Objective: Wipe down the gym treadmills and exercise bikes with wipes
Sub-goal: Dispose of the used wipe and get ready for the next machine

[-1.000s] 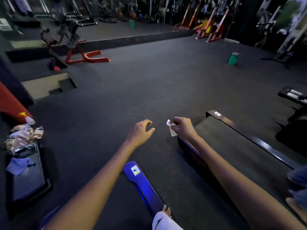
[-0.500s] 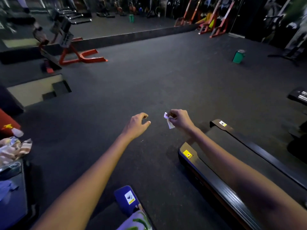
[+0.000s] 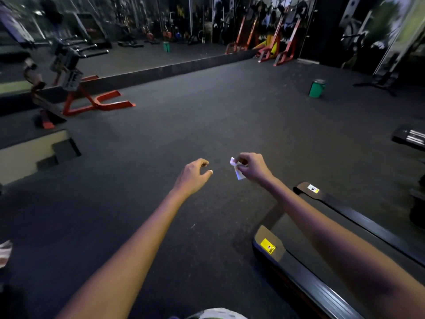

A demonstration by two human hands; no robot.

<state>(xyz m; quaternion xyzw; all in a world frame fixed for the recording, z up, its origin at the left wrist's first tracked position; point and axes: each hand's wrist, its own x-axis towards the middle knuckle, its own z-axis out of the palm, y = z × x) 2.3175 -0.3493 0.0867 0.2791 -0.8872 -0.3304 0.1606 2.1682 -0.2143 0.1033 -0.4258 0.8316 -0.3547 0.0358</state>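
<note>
The right hand (image 3: 251, 168) pinches a small crumpled wipe (image 3: 236, 170) at frame centre, above the floor, beyond the treadmill (image 3: 305, 286) at lower right. The left hand (image 3: 193, 174) hangs loosely curled, empty. So slight a pinch could drop the wipe. The green bin (image 3: 317, 88) at upper right hides its contents.

Treadmill (image 3: 299, 282) cut off by the lower right edge with its deck partly behind the right forearm, wipe (image 3: 236, 169) partly covered by the right hand (image 3: 253, 166), patterned cloth (image 3: 4, 252) clipped at lower left, machines along the top edge blurred.
</note>
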